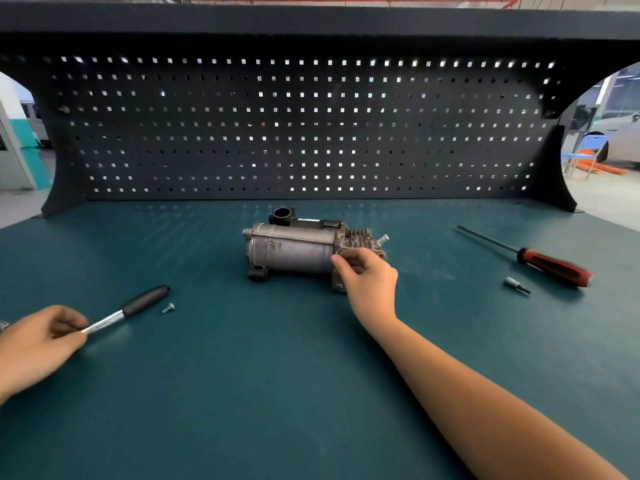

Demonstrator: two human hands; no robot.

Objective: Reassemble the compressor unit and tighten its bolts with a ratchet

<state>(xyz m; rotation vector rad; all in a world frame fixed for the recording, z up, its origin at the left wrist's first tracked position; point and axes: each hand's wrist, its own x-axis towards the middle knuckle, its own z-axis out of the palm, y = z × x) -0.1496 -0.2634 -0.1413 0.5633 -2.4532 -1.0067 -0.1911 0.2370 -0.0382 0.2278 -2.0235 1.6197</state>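
Compressor unit point(294, 251) lies on its side abt mid-worktop point(277, 393), a bit toward the far side, long axis running left-right. Grey cylinder body is to the left, finned head & flange to the right, w/ a black plastic part w/ a round opening along its far side.

Right hand point(370, 275) reaches in from the near right. Its fingers are curled, thumb & forefinger tips pinched against the flange at the unit's right end. Can't tell if there's a small part btwn them.

Left hand point(38, 341) is at the near left edge, fingers curled round the chrome shank of the ratchet point(131, 308), gripping it. Ratchet head is hidden in the hand; the black handle points far-right, either on the worktop or just over it, can't tell which. One loose bolt point(168, 308) lies just beside the handle, on its right, not touching.

Over on the right, well apart from the unit, a red-&-black screwdriver point(550, 265) lies flat, shaft pointing far-left, w/ a small socket bit point(516, 285) just near of it. Dark pegboard point(294, 133) stands along the far edge.
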